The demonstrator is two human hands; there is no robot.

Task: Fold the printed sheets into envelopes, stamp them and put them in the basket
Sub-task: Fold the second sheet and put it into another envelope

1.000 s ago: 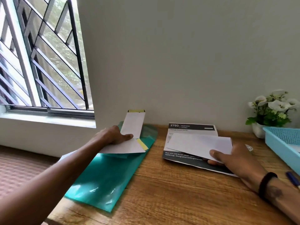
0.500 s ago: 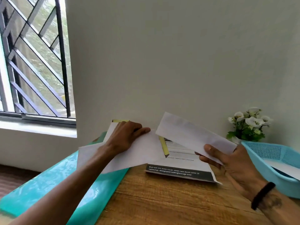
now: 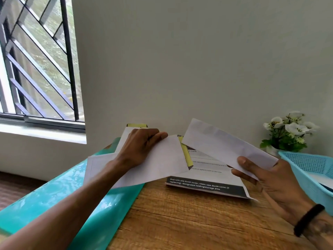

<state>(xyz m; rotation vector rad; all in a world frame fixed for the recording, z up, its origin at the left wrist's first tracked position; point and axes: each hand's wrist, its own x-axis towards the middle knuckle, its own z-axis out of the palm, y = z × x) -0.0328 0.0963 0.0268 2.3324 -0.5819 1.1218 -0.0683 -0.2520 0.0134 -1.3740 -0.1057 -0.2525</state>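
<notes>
My left hand (image 3: 138, 147) grips a white envelope (image 3: 162, 163) with a yellow adhesive strip, held above the teal folder's right edge. My right hand (image 3: 266, 179) pinches a folded white sheet (image 3: 223, 147) by its lower right end, lifted off the table and tilted up to the left. Its left tip sits just beside the envelope's open end. Below them a stack of printed sheets (image 3: 207, 184) with a dark band of text lies on the wooden table (image 3: 180, 222). The light blue basket (image 3: 306, 165) stands at the right with white paper inside.
A teal plastic folder (image 3: 72, 195) covers the table's left side, with another envelope (image 3: 126, 134) on it near the wall. A pot of white flowers (image 3: 288, 134) stands behind the basket. The wall is close behind; a barred window is at the left.
Both hands lifted their papers off the table and brought them together: the left raised the envelope to the right, the right raised the folded sheet. The view shifted right.
</notes>
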